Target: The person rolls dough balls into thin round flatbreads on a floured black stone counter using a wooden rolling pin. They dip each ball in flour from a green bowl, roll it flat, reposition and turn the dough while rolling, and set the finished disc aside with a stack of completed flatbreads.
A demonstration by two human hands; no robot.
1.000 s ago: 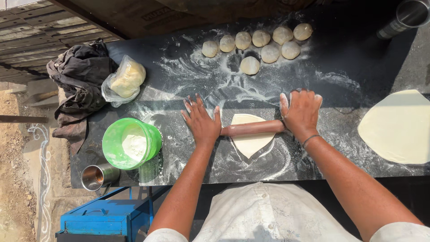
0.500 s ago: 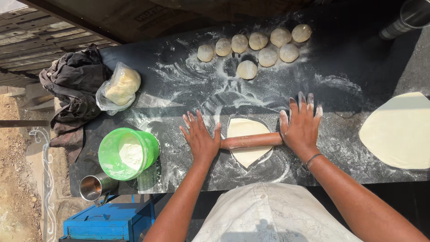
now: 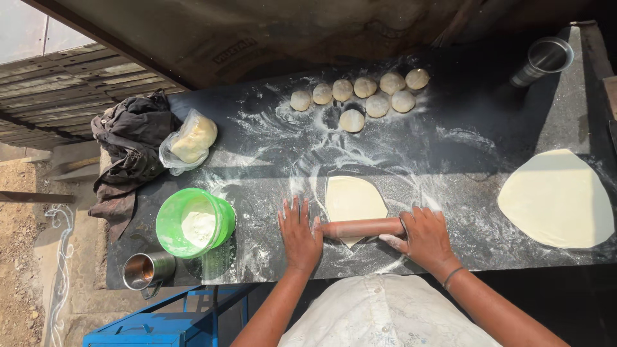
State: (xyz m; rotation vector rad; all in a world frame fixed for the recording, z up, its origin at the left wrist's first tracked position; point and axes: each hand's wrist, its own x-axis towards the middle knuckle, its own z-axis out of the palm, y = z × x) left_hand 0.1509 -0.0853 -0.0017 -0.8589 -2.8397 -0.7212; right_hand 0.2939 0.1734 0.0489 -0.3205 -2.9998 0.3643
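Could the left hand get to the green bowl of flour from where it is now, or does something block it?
Probably yes. The left hand rests flat on the rolling pin, and the green bowl stands just beyond it on the same dark counter. Only a floured stretch of counter lies between; the steel cup sits off that line.

nine dough balls [image 3: 353,120], two rolled discs [image 3: 556,198], two metal cups [image 3: 145,271]
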